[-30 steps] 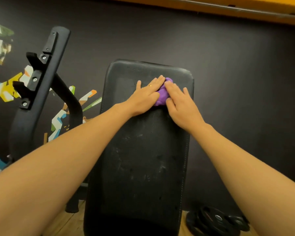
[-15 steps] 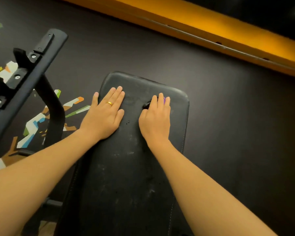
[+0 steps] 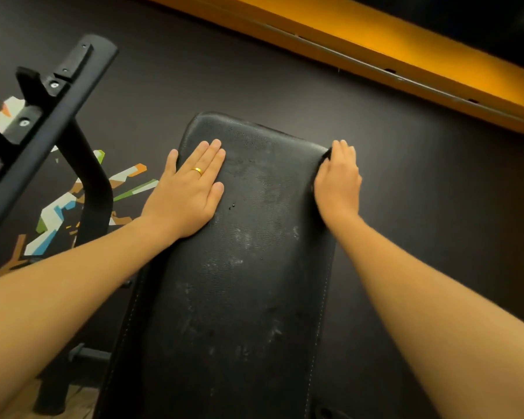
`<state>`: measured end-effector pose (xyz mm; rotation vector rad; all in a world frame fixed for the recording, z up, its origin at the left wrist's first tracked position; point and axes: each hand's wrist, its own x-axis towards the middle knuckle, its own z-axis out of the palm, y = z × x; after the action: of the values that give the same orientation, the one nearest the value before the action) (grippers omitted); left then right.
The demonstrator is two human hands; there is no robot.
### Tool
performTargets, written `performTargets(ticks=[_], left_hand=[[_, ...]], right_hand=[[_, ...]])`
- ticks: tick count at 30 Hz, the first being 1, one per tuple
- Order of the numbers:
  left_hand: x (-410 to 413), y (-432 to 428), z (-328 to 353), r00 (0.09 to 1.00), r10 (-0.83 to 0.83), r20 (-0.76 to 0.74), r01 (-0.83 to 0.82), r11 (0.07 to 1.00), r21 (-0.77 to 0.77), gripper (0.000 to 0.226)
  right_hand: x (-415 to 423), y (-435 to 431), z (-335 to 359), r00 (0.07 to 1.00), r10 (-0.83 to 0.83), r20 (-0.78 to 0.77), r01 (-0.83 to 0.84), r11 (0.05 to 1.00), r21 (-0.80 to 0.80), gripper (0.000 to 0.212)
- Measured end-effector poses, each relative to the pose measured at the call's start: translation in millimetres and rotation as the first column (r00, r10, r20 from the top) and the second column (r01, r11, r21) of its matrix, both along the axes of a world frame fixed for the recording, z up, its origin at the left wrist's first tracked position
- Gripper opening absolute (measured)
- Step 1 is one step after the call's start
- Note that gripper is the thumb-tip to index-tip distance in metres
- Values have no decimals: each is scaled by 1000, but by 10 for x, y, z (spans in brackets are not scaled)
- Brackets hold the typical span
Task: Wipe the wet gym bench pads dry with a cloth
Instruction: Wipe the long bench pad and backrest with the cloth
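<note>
You have nothing to read here. The bench pad (image 3: 254, 267), the black rack upright (image 3: 52, 110) at the left and the wall graphic (image 3: 58, 213) of coloured angular shapes behind it show no legible text, label, brand or number.
</note>
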<state>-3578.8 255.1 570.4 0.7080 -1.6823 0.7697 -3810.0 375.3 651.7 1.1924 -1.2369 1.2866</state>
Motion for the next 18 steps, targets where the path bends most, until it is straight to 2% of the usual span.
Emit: performTargets(ticks=[2, 4, 7, 12, 18], left_hand=[[-8, -1, -7, 1000, 2, -5, -2, 1000, -4, 64], [-11, 10, -5, 1000, 10, -4, -10, 1000, -27, 64], [-7, 36, 3, 1000, 8, -2, -8, 998, -60, 63], [-32, 40, 6, 1000, -8, -3, 8, 998, -56, 64], [-29, 70, 18, 1000, -10, -9, 10, 999, -42, 65]], right_hand=[[-62, 53, 11, 1000, 7, -21, -6, 998, 57, 11], [-54, 23, -1, 999, 28, -33, -26, 997, 73, 7], [-71, -81, -12, 998, 41, -41, -40, 999, 12, 22], [-121, -130, -150, 1000, 23, -6, -23, 999, -41, 23], [-163, 26, -740, 997, -23, -69, 32, 991, 133, 45]])
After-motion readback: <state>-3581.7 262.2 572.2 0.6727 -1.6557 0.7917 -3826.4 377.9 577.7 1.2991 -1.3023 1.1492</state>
